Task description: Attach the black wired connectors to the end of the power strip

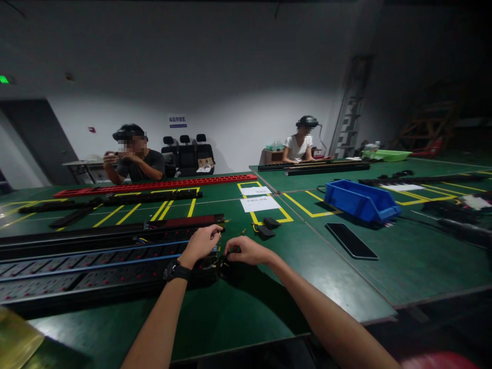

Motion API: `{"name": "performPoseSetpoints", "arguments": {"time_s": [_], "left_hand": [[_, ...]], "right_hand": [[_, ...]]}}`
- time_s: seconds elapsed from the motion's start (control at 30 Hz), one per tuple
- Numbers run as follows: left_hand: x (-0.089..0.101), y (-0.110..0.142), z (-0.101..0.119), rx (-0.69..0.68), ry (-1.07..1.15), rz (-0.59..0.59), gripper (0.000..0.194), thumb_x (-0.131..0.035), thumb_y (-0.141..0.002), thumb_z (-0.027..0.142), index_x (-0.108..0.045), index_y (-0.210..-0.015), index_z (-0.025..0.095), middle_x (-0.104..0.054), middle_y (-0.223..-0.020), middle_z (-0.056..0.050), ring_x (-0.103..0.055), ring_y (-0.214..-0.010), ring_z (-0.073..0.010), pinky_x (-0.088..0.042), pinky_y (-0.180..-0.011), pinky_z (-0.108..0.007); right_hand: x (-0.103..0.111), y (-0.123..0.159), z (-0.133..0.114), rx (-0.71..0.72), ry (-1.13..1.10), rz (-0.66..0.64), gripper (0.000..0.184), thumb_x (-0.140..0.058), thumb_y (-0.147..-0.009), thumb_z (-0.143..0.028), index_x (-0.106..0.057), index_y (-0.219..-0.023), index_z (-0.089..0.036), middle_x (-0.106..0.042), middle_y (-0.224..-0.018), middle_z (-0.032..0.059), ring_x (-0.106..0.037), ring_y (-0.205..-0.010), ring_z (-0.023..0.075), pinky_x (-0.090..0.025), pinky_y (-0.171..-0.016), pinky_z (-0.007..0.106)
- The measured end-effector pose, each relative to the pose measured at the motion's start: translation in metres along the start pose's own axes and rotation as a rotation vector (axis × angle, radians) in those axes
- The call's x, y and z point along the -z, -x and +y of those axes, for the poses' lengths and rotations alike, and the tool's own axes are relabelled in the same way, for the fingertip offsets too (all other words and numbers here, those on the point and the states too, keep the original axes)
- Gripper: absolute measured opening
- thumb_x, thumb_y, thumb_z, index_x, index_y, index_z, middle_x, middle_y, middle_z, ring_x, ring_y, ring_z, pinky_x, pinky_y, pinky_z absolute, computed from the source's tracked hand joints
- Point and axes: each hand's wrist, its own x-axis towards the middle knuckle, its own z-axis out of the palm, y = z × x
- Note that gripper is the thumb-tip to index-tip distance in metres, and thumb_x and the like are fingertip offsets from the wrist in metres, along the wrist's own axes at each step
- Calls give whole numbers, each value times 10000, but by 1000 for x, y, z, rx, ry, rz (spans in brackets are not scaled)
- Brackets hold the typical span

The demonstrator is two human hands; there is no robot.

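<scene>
Long black strips (103,274) with repeated outlet-like modules, small red dots and blue edges lie side by side at the left. Over their right end is my left hand (202,243), its fingers curled and the thumb close to the index finger; what they grip is hidden. Just right of that end, my right hand (246,250) pinches at a dark small part among loose wires (223,262), too blurred to name. Beyond my hands, two small black blocks (267,228) with a yellow wire rest on the green table (284,287).
A blue bin (359,200) and a black phone (351,241) lie at the right. Paper sheets (259,203), yellow tape markings and a long red rail (161,185) are farther back. Two people (144,161) sit across the table. A yellow object (17,335) is at the near left.
</scene>
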Motion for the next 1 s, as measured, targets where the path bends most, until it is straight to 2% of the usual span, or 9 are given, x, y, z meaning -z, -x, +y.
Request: {"name": "performPoseSetpoints", "arguments": {"time_s": [0.17,0.23,0.3,0.47,0.5,0.57,0.67,0.83,1.0], "left_hand": [[0,0,0,-14,8,8,323,-526,-937,342,-722,-1182,266,-792,-1016,-32,-724,-907,-195,-510,-818,-269],[1,1,1,-25,5,10,326,-520,-938,341,-722,-1182,266,-788,-1039,-33,-721,-926,-197,-501,-817,-268],[2,2,2,-29,-7,9,328,-514,-939,342,-722,-1180,263,-786,-1027,-33,-716,-917,-199,-493,-808,-271],[5,3,3,-26,-10,-4,341,-492,-946,348,-718,-1185,257,-779,-952,-29,-707,-851,-195,-477,-757,-273],[5,3,3,-26,-11,-6,343,-491,-946,350,-717,-1187,257,-777,-952,-29,-706,-851,-195,-475,-755,-273],[5,3,3,-26,-17,-6,348,-489,-947,352,-716,-1191,255,-775,-950,-32,-704,-856,-198,-474,-757,-275],[6,3,5,-26,-22,-9,352,-485,-949,351,-714,-1196,249,-774,-944,-35,-703,-862,-200,-474,-756,-275],[8,4,8,-3,-10,-21,353,-489,-943,343,-720,-1185,230,-777,-963,-48,-700,-857,-199,-467,-752,-269],[5,2,3,-19,0,-18,352,-497,-942,360,-716,-1194,249,-778,-976,-40,-698,-857,-201,-458,-756,-269]], "right_hand": [[23,11,0,-39,-177,-289,176,-667,-811,-248,-751,-938,-161,-705,-794,5,-592,-672,125,-461,-645,216],[38,15,3,-44,-234,-245,227,-694,-807,-332,-750,-939,-156,-707,-809,14,-599,-690,131,-469,-658,226],[53,18,11,-80,-252,7,277,-695,-801,-379,-739,-950,-150,-709,-826,26,-607,-711,139,-475,-669,233],[82,26,53,-392,-139,909,299,-594,-814,-348,-710,-984,-131,-734,-892,91,-639,-722,176,-485,-634,256],[86,29,62,-465,-85,1028,293,-586,-810,-334,-713,-976,-129,-740,-911,106,-652,-744,188,-489,-646,264],[90,35,77,-586,-3,1148,276,-593,-797,-324,-721,-947,-130,-750,-933,125,-676,-787,213,-496,-671,276],[91,41,87,-669,9,1130,234,-607,-780,-311,-726,-894,-145,-760,-869,109,-691,-746,215,-501,-654,272],[84,36,82,-702,37,927,163,-594,-755,-204,-723,-848,-165,-728,-675,37,-689,-649,162,-473,-585,208],[80,35,85,-716,63,775,107,-597,-732,-135,-698,-763,-154,-692,-597,16,-655,-567,128,-447,-566,188]]}}
